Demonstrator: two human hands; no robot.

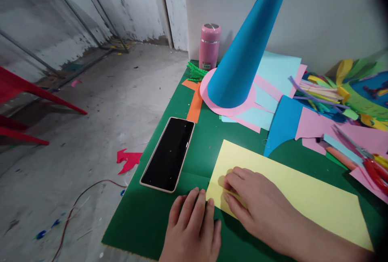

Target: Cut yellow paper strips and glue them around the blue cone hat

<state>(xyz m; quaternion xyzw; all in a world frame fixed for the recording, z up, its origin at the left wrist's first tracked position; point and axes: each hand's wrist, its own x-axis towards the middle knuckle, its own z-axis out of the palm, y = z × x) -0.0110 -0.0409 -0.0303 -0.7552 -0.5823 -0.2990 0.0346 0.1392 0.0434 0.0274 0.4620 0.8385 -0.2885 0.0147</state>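
Note:
A sheet of pale yellow paper (291, 173) lies at a slant on the green tabletop (197, 165). At its near left part, my right hand (254, 197) is closed on the long near edge, thumb below and fingers above. A small strip of that edge seems lifted between thumb and fingers. My left hand (192, 225) rests palm down beside the sheet's near left corner, fingers stretched out, with fingertips at the paper's edge. Beyond the left hand lies a black-screened phone (168, 153) in a light case.
A tall blue paper cone (245, 52) stands tilted on a pink paper disc (206, 96). Behind it is a pink bottle (209, 48). Red-handled scissors (374, 173) and paper scraps lie right. A red chair (27, 92) stands left on the floor.

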